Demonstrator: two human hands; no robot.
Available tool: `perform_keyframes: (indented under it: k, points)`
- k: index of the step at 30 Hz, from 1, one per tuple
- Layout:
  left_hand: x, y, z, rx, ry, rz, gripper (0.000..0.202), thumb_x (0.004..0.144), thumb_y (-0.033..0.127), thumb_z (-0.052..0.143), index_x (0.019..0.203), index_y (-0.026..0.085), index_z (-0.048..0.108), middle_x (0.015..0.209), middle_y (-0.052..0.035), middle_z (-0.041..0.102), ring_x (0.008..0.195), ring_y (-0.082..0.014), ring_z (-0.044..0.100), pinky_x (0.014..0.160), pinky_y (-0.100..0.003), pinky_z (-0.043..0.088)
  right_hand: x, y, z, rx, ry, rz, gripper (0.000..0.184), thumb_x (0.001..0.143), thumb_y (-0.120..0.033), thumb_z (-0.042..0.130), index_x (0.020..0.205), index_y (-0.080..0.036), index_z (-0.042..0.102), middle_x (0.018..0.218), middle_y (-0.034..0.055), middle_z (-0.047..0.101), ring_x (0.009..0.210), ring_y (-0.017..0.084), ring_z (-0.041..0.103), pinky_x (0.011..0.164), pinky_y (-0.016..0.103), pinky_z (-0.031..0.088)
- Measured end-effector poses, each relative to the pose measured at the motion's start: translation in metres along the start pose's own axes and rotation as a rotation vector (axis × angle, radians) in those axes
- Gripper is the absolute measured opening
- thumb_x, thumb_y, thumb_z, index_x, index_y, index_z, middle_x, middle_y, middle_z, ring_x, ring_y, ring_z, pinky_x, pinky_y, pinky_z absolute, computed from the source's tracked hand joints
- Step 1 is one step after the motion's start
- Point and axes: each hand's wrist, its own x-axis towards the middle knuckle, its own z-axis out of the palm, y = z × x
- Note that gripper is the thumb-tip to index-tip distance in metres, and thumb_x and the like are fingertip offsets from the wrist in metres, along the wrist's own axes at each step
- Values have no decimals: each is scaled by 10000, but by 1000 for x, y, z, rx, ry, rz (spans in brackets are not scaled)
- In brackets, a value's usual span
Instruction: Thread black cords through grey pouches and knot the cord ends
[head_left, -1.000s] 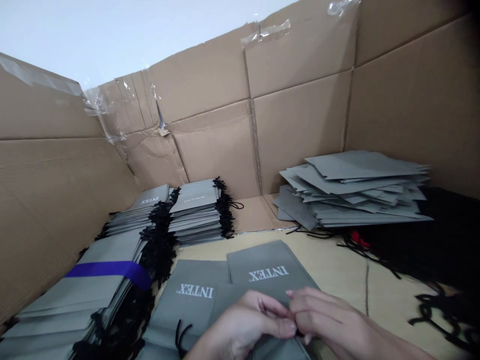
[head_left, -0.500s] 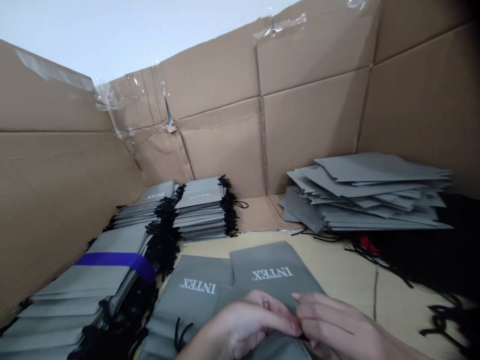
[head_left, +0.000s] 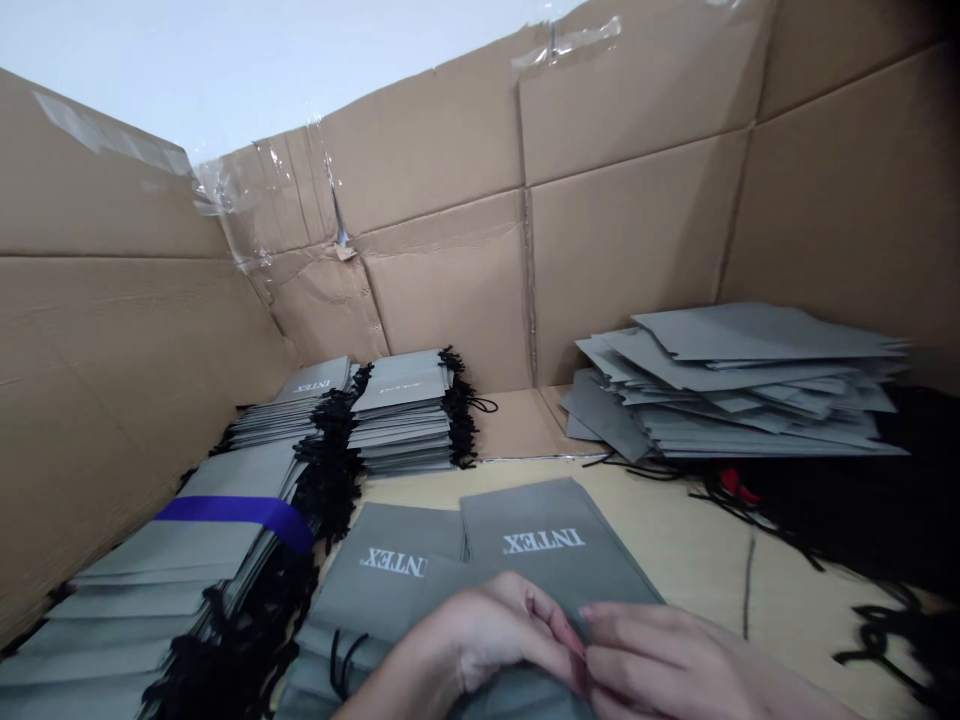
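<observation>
At the bottom middle, my left hand (head_left: 502,640) is closed in a pinch at the edge of a grey fabric pouch (head_left: 529,697). My right hand (head_left: 660,655) is closed too, its fingertips meeting those of the left. What lies between the right fingertips is hidden. Just beyond the hands lies another grey pouch (head_left: 525,510) with white INTEX lettering that reads upside down. To its left is a spread of similar pouches (head_left: 405,525), and a black cord loop (head_left: 341,660) shows near my left forearm.
Cardboard walls (head_left: 442,270) surround the tabletop (head_left: 712,530). Stacked pouches with black cords (head_left: 397,420) stand at the back left. A purple band (head_left: 240,512) crosses the nearer left row. Loose grey pieces (head_left: 750,390) are piled at the right, beside a black cord heap (head_left: 825,510).
Both hands have shifted slightly left, fingertips still together. The pouch under them has moved left a little too. The view has tilted slightly.
</observation>
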Motion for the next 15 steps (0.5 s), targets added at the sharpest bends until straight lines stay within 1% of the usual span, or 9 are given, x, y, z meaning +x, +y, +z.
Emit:
perform_keyframes:
  k: [2, 3, 4, 6, 8, 10, 12, 15]
  points:
    - [-1, 2, -1, 61, 19, -46, 231, 338, 157, 757, 530, 150, 629, 484, 66, 562, 474, -65, 430, 504, -202, 321, 0, -1, 1, -48, -48, -51, 222, 889, -138, 421, 882, -217, 628, 725, 29, 667, 692, 161, 618, 677, 274, 524]
    - [-2, 3, -1, 79, 30, -66, 253, 319, 166, 766, 526, 150, 621, 479, 69, 559, 464, -62, 422, 489, -200, 309, 0, -1, 2, -61, -80, -55, 221, 883, -120, 423, 853, -199, 627, 715, 33, 659, 676, 158, 608, 647, 271, 514]
    - [-2, 4, -1, 84, 39, -80, 272, 301, 170, 772, 520, 149, 613, 476, 69, 555, 456, -59, 416, 481, -199, 300, -1, -1, 3, -61, -110, -29, 229, 879, -104, 420, 820, -188, 624, 699, 33, 648, 655, 152, 594, 610, 262, 500]
    - [-4, 6, -1, 72, 38, -87, 292, 285, 175, 782, 517, 141, 607, 483, 60, 560, 455, -61, 421, 483, -201, 299, -2, -2, 5, -15, -141, 66, 259, 885, -88, 397, 777, -175, 615, 690, 29, 632, 634, 135, 569, 556, 238, 469]
    - [-5, 8, 0, 58, 21, -92, 307, 285, 189, 794, 530, 134, 618, 489, 47, 561, 471, -78, 450, 512, -215, 327, -3, -2, 7, 67, -154, 142, 279, 899, -97, 371, 774, -168, 611, 725, 33, 634, 665, 127, 561, 569, 222, 462]
    - [-7, 10, 0, 47, -14, -90, 339, 286, 217, 812, 565, 130, 639, 498, 38, 565, 501, -103, 490, 562, -240, 369, -3, -2, 8, 138, -169, 179, 270, 904, -109, 372, 790, -165, 610, 774, 37, 639, 723, 126, 560, 621, 211, 468]
    - [-10, 13, 0, 40, -81, -99, 382, 287, 241, 827, 614, 126, 667, 517, 29, 581, 538, -119, 523, 626, -258, 401, -3, -3, 8, 173, -192, 200, 249, 902, -115, 386, 807, -168, 610, 800, 32, 640, 761, 127, 558, 659, 205, 469]
    - [-12, 16, 0, 30, -191, -146, 423, 291, 273, 841, 657, 121, 694, 532, 21, 602, 562, -118, 544, 685, -253, 417, -4, -5, 8, 151, -232, 210, 223, 897, -115, 406, 831, -169, 612, 827, 24, 644, 774, 129, 563, 654, 192, 471]
